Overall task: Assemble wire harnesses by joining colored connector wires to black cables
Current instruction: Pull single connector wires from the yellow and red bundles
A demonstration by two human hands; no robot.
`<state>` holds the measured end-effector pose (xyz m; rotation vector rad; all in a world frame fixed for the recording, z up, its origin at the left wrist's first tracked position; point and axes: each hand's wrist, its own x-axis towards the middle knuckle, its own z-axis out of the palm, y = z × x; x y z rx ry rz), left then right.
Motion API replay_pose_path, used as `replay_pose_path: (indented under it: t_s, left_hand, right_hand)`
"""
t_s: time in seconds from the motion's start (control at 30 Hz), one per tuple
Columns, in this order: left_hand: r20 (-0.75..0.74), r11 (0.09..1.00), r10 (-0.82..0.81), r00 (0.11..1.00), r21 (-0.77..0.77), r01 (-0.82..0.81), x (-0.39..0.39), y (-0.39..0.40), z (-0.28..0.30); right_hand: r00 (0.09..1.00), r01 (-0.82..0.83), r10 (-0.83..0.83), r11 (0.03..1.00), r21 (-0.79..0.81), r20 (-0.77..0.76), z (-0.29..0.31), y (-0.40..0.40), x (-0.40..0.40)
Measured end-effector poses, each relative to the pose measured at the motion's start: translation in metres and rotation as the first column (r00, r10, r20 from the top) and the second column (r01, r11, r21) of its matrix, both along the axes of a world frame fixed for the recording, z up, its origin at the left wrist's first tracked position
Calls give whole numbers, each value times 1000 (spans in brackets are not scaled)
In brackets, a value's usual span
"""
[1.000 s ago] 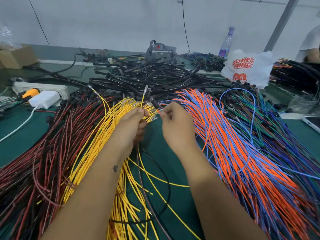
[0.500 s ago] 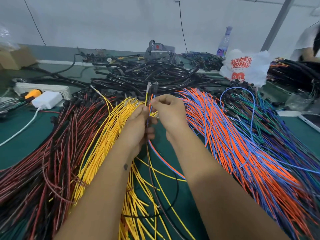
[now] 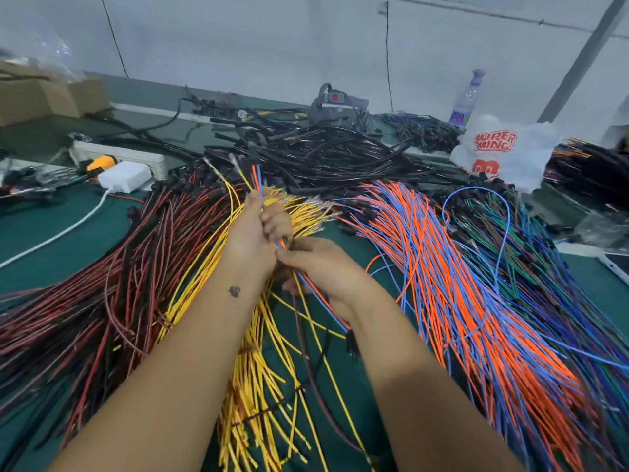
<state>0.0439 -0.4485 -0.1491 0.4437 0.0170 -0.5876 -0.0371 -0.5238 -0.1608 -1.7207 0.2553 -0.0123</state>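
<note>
Left hand [image 3: 253, 226]: grips small wire bunch [image 3: 257, 180] upright, mid-desk.
Right hand [image 3: 316, 267]: dropped from the tips, now pinching the strands below.
Meaning: orange-blue pair gathered; black cables [image 3: 323, 155] not yet joined.

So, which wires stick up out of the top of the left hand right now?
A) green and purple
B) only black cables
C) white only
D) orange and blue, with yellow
D: the held wires rising from the left hand show orange, blue and yellow, and the right hand pinches them lower down.
</note>
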Motion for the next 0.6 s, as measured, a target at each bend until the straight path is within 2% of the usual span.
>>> replay_pose_path:
  t_s: [0.03,0.07,0.1,0.2,0.3,0.47,0.6]
  left_hand:
    - [-51,991,-54,997,-129,47,3,1,4]
    - [-53,978,-83,995,-194,72,5,1,8]
    - [-21,977,-85,996,-198,79,7,1,13]
    - [100,998,-49,994,-24,52,14,3,31]
    - [192,976,-10,981,215,-32,25,10,44]
    - [322,824,89,943,508,-251,54,44,46]
    - [475,677,96,875,613,-407,71,67,52]
  right_hand:
    - [999,-32,32,999,34,6,2,1,-3]
    - [999,-39,37,998,54,26,4,2,-6]
    - [998,-26,23,998,60,55,6,1,-7]
    - [996,-31,25,997,68,88,10,-3,-11]
    - [994,-106,108,990,89,-9,12,-13,-23]
    - [956,-202,174,974,-99,-237,17,-41,-45]
    - [926,-287,197,922,-261,-323,28,-50,-57]
